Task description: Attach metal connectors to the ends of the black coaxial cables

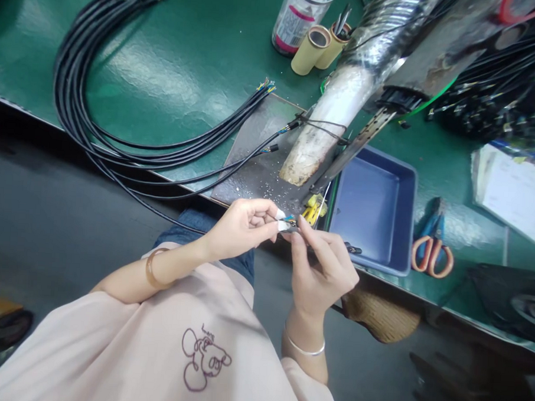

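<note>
My left hand (248,226) pinches the stripped end of a black cable (178,222), where thin coloured wires (288,219) fan out. White covers sit on its thumb and a fingertip. Close against it, my right hand (320,262) has thumb and forefinger closed on a small black connector (289,229) at the wire ends. Whether the wires are seated inside it, I cannot tell. Just beyond the fingers lies a yellow tool (312,211). Two more cable ends with black connectors (273,148) rest on the dark board (246,176).
A looped bundle of black cables (73,85) covers the bench's left. A wrapped duct (328,120) slants down over the board. Right of it are a blue tray (373,211), orange-handled scissors (432,255) and papers (511,187). Cardboard cups (310,50) and a plastic tub (297,24) stand behind.
</note>
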Motion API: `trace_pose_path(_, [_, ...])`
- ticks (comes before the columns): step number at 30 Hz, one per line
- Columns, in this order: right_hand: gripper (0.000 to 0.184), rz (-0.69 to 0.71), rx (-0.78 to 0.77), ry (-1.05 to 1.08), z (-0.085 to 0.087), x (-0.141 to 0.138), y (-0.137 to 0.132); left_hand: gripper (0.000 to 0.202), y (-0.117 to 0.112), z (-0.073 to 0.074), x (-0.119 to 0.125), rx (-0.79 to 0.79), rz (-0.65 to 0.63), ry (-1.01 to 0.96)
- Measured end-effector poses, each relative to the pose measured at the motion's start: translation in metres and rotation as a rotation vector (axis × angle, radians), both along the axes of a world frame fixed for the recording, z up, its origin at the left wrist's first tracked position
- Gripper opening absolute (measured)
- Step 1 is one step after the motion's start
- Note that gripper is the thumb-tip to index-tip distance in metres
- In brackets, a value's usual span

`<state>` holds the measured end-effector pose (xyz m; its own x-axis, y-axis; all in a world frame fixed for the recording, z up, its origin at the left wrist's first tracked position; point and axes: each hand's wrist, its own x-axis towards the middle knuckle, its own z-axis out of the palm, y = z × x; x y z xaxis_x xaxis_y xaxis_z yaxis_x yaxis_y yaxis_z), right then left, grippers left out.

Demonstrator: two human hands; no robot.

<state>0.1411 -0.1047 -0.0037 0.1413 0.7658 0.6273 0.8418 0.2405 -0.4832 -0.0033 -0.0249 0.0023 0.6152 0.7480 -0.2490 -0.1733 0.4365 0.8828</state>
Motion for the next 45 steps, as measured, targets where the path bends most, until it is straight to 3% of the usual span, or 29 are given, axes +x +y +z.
trace_pose_path(8, [0.042,-0.017,0.070,-0.268,-0.006,0.004,-0.002,0.012,-0.004,-0.006,0.001,0.090,0.044,0.057])
trace_pose_path(15, [0.042,-0.024,0.022,-0.001,-0.004,0.002,-0.002,0.012,-0.003,-0.002,0.001,0.061,0.009,0.050])
trace_pose_path(23, [0.029,0.157,-0.194,0.231,0.009,0.007,-0.002,0.006,0.002,-0.004,-0.003,0.019,-0.112,0.000])
trace_pose_path(25, [0.026,0.135,-0.179,0.196,0.011,0.009,-0.004,0.002,0.003,-0.004,-0.003,-0.004,-0.135,-0.009])
trace_pose_path(29, [0.030,-0.032,0.015,0.004,0.010,0.008,-0.008,0.003,0.003,-0.003,-0.001,-0.021,-0.106,-0.005])
trace_pose_path(34, [0.014,0.058,-0.010,-0.156,0.005,0.000,-0.004,0.009,0.002,-0.002,-0.001,-0.009,-0.116,-0.012])
trace_pose_path(38, [0.008,0.080,-0.097,0.227,0.002,-0.002,-0.002,0.011,0.002,-0.002,-0.001,0.004,-0.067,-0.062])
trace_pose_path(40, [0.006,0.026,-0.057,0.446,0.002,-0.002,-0.002,0.011,0.003,-0.002,-0.001,0.015,-0.037,-0.070])
trace_pose_path(42, [0.006,-0.029,-0.014,0.507,0.004,-0.002,-0.002,0.011,0.003,-0.002,-0.002,0.028,-0.017,-0.071])
trace_pose_path(45, [0.010,-0.001,-0.132,0.488,0.006,-0.003,0.001,0.008,0.004,-0.002,-0.001,0.063,-0.009,-0.091])
